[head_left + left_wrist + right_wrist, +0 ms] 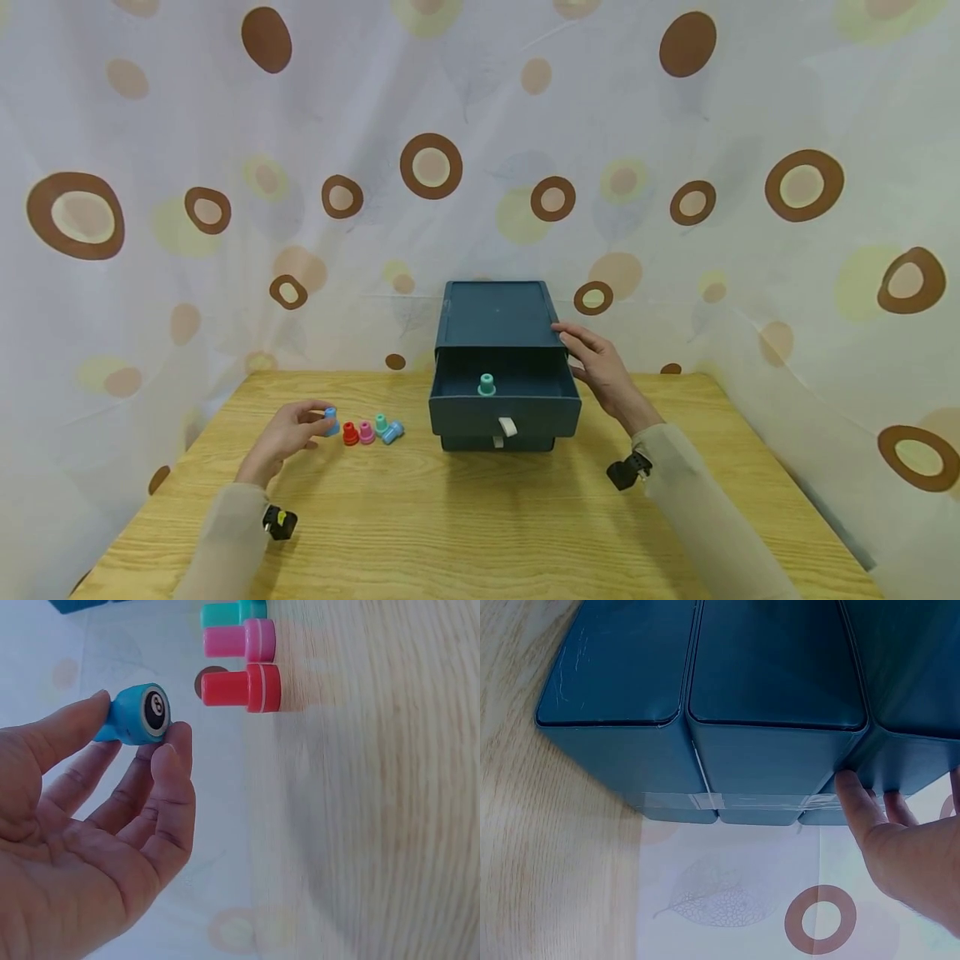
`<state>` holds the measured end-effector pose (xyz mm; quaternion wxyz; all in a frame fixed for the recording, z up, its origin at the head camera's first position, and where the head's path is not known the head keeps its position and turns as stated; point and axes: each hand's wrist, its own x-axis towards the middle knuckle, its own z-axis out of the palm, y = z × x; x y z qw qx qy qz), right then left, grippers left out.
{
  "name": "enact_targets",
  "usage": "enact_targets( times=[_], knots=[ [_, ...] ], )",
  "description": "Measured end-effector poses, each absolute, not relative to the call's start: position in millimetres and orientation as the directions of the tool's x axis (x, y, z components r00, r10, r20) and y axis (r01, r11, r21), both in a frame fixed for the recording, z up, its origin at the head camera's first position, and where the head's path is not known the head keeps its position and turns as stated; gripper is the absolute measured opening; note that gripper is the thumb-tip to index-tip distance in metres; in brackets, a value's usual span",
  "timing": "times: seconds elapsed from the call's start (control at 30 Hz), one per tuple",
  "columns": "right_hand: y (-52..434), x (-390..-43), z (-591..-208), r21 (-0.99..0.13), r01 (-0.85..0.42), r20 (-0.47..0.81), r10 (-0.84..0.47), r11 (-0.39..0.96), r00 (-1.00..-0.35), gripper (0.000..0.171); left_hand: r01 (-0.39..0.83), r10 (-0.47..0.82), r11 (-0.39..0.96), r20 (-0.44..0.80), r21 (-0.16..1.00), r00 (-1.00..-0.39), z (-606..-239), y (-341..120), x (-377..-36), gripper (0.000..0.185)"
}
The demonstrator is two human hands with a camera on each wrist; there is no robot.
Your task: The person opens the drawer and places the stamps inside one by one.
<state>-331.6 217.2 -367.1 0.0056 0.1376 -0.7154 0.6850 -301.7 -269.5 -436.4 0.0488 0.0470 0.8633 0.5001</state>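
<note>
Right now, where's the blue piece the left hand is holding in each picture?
Head: the blue piece is left of centre, in the left hand.
Left wrist: upper left.
Right wrist: not in it.
Shared landmark: the wooden table, seen in all three.

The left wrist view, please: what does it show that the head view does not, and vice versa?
Left wrist view only: the round black-and-white mark on the end of the held blue piece.
Head view only: the right hand, and the green piece inside the open drawer.
Both: the left hand, the red piece, the pink piece and the table.
</note>
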Motion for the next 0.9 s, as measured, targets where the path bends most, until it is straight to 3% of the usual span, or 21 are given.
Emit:
enact_targets(
  times=[0.27,0.9],
  knots=[
    [217.8,-332.1,-367.5,-0.977,-0.213,0.205,-0.192,0.022,-0.96,0.056,0.095,0.105,0.507,0.048,0.857,-0.993,-434.1,-264.2,-303.3,0.044],
    [217.6,-330.5,-365.7,-0.978,-0.206,0.197,-0.183,0.033,-0.963,0.054,0.059,-0.005,0.451,0.068,0.891,-0.998,-418.3,-250.7,-304.9,0.044]
  ],
)
